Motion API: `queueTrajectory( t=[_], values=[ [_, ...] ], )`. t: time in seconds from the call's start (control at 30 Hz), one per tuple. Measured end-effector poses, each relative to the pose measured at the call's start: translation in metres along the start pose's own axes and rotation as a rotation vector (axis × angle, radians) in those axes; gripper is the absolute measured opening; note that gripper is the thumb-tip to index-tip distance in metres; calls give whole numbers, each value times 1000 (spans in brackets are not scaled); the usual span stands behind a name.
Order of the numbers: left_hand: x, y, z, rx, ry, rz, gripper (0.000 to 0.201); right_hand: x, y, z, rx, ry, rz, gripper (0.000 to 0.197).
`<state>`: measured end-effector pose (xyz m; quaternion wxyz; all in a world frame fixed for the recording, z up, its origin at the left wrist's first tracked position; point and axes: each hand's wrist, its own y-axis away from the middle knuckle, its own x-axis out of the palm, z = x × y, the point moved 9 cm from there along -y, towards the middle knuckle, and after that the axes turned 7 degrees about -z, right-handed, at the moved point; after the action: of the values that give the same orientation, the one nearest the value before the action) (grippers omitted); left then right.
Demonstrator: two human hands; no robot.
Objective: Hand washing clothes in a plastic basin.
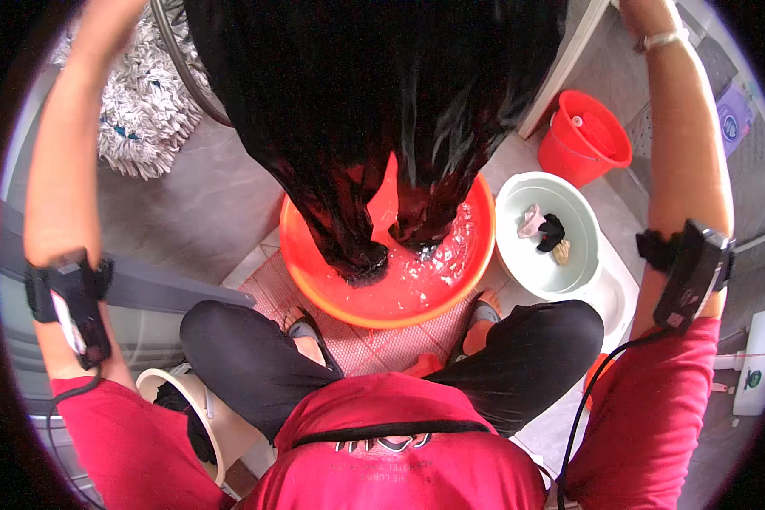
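Note:
Wet black trousers (382,93) hang from beyond the top edge, their two legs reaching down into a round orange-red basin (293,276). The leg ends dip into the rippling water (416,285). Both my arms are raised, one on each side of the trousers. At the upper left my forearm runs out of the picture, so my left hand is cut off. My right hand (646,13) shows only in part at the upper right, above a pale bracelet; its fingers are hidden. Where the trousers are held cannot be seen.
A pale green basin (507,242) with small cloth pieces stands right of the orange-red one, near a red bucket (561,153). A shaggy grey-white mop head (149,106) is at upper left. Beside my left knee stands a cream bucket (221,416) holding dark cloth.

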<state>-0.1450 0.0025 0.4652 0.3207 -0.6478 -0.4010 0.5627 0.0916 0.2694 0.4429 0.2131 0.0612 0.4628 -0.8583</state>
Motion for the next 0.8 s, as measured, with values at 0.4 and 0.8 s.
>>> queueTrajectory(
  t=[0.4,0.8],
  values=[
    [293,422,80,-691,231,949,23,184,362,-269,594,663,493,26],
    [370,546,40,-831,-102,1349,70,259,490,-317,830,771,990,63]
  ],
)
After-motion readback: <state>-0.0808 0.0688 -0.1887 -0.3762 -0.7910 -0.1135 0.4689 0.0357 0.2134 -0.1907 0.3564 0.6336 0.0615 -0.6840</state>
